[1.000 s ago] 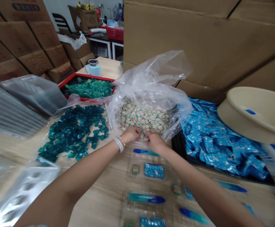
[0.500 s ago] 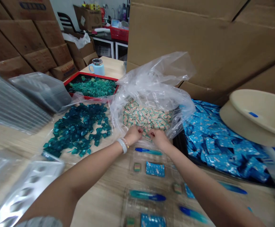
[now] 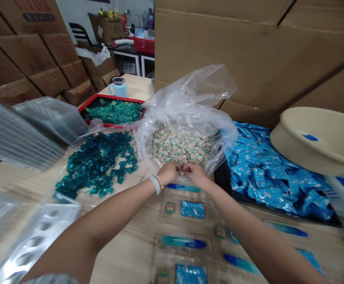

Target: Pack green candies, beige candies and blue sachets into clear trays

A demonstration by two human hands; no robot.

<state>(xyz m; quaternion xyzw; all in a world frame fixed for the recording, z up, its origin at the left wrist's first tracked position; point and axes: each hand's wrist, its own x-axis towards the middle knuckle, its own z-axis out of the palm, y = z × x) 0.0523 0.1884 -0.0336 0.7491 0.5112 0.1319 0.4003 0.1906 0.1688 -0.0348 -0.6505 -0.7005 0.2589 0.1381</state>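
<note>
1. Left hand [image 3: 168, 172]: at the near edge of the sachet pile, fingers curled inward. It wears a white bangle [image 3: 154, 184] and a thin gold bracelet [image 3: 160, 182] at the wrist.
2. Right hand [image 3: 196, 174]: at the same edge, its fingertips [image 3: 186, 168] meeting those of the left hand.
3. Grip: both hands are drawn in and closed toward each other, not spread. Whether either grip is clenched on a sachet or on the bag film cannot be determined, as the fingers hide the contact point.
4. Small beige-and-teal sachets [image 3: 180, 146]: heaped inside a clear plastic bag [image 3: 189, 98], which stands open and sits on the counter [image 3: 121, 256] directly ahead of the hands.
5. Left of the bag: dark teal pieces [image 3: 96, 165] lie loose on a plastic sheet. Beyond them, a red-rimmed tray [image 3: 112, 97] holds green pieces, and a light blue mug [image 3: 119, 88] stands past that tray.
6. Right of the bag: blue sachets [image 3: 272, 177] fill a black tray [image 3: 223, 185], and a beige plastic basin [image 3: 296, 148] is tilted at the tray's far side.
7. Below the hands: clear blister trays [image 3: 182, 246] hold blue-and-teal strips [image 3: 183, 242] and blue cards [image 3: 192, 209].
8. Far left: stacked clear trays [image 3: 20, 134]. Cardboard cartons [image 3: 249, 59] stand behind the counter.
</note>
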